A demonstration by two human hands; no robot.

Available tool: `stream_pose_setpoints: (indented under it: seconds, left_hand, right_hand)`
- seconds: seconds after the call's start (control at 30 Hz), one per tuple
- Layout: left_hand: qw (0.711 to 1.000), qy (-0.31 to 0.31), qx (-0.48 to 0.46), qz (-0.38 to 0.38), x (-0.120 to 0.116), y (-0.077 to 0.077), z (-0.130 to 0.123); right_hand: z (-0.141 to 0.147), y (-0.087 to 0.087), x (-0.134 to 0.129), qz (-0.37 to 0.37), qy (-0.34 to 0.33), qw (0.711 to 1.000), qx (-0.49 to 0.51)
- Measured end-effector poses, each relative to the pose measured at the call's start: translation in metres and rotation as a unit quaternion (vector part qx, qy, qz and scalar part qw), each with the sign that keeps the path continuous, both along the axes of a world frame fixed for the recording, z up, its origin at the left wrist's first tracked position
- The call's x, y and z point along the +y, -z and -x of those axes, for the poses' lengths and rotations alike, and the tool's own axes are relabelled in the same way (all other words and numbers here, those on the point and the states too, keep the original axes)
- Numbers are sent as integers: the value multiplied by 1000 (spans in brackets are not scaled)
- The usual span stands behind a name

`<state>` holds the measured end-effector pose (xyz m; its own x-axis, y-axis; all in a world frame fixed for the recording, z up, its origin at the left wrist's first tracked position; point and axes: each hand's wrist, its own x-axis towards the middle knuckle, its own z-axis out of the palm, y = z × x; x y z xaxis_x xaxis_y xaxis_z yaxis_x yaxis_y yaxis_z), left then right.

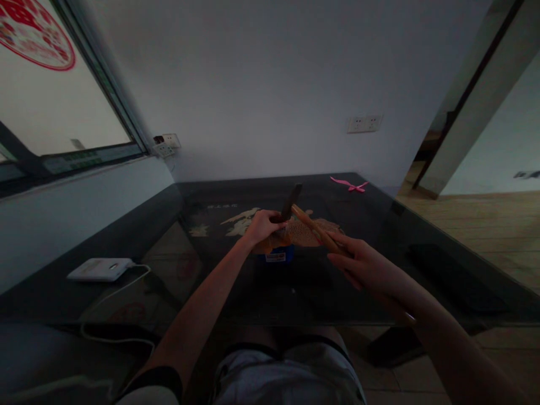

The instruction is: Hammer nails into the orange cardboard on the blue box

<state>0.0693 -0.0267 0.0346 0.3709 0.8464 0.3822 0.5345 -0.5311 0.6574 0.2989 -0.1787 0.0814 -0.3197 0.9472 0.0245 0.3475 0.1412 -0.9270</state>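
My left hand (264, 226) is closed around the lower part of a dark, flat, blade-like strip (293, 197), which points up and away from me. In my right hand (354, 259) is a light-brown wooden stick (314, 226), slanting up to the left until its tip is close beside the strip. Whether the two touch I cannot tell. Under and between the hands lies an orange-brown, dotted piece (306, 233); its kind is unclear. A blue container (278, 256) with a pale label shows below it, partly covered.
The dark glossy table (236, 292) meets the wall at the back. A white power bank (101, 269) with a cable lies at the left, and a pink ribbon-like item (351, 184) at the back right. To the right is a dark flat object (458, 278).
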Motion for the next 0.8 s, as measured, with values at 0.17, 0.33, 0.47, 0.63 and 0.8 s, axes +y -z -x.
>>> stream_pose_setpoints:
  seconds: [0.17, 0.33, 0.47, 0.63, 0.8]
  left_hand:
    - [1000, 4, -3, -4, 1, 3, 0]
    - [1000, 1, 2, -4, 0, 2, -1]
    - [1000, 6, 4, 7, -1, 2, -1]
    - [1000, 13, -21, 9, 1, 6, -2]
    - [1000, 15, -5, 7, 0, 4, -1]
  right_hand:
    - [-4, -7, -3, -21, 21, 999, 16]
    - [-1, -7, -3, -18, 30, 999, 7]
    - [0, -4, -1, -10, 45, 999, -21]
    - [1, -9, -5, -49, 50, 997, -10]
    - [6, -10, -4, -17, 59, 997, -40]
